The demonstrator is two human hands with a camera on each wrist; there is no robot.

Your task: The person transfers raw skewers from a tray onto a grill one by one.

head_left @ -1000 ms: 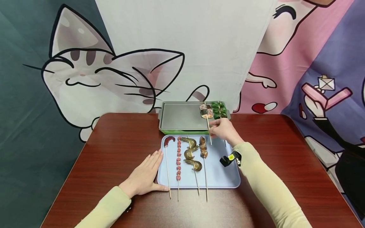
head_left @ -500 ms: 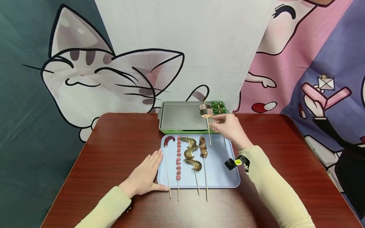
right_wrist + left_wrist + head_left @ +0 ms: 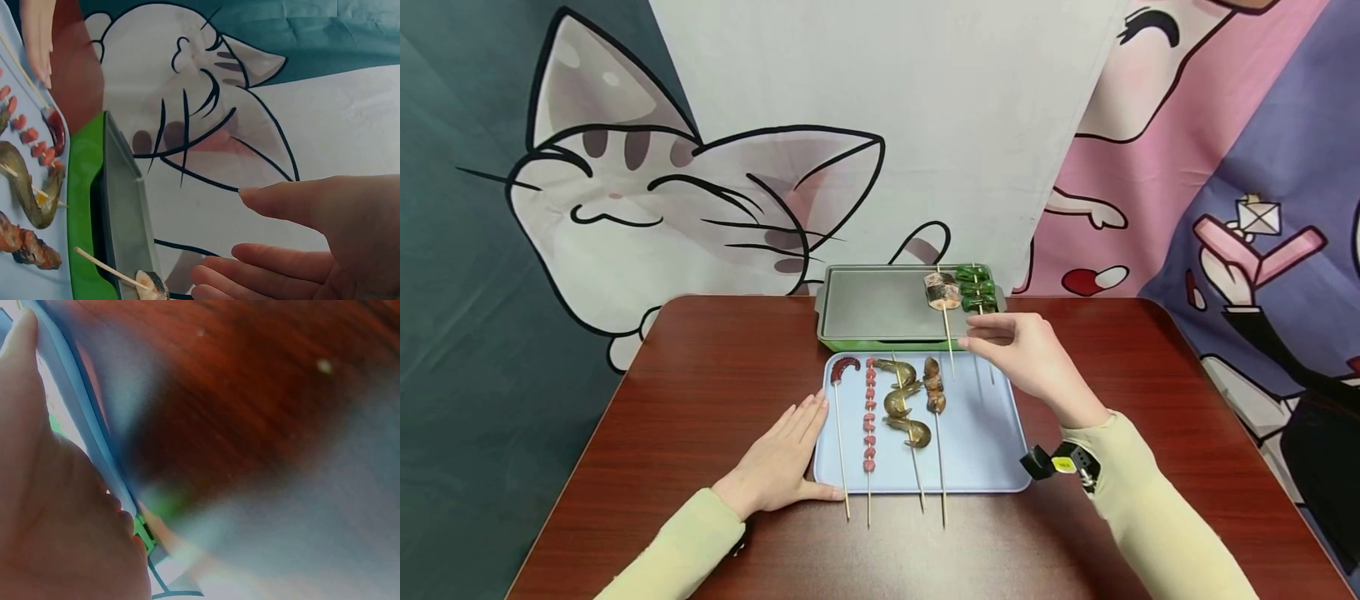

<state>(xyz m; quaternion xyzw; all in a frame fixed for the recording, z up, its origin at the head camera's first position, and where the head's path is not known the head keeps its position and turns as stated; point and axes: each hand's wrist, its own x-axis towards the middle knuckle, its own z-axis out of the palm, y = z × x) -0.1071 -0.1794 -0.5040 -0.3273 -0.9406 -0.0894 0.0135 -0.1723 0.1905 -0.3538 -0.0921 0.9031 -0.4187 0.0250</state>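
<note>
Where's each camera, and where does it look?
Head: on the head, looking forward and down at the tray; left hand, right hand, sleeves show.
Left: on the left wrist, facing tray and table; left hand shows.
Right: on the right wrist, facing griddle and cat drawing; right hand and part of left hand show.
Head and right both show griddle and cat drawing.

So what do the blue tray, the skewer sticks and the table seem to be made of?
The blue tray looks like smooth plastic, from its even color and rounded rim. The skewer sticks are probably bamboo or wood: pale tan and slim. The table shows reddish-brown grain and a soft sheen, so varnished wood or wood-look laminate.
</note>
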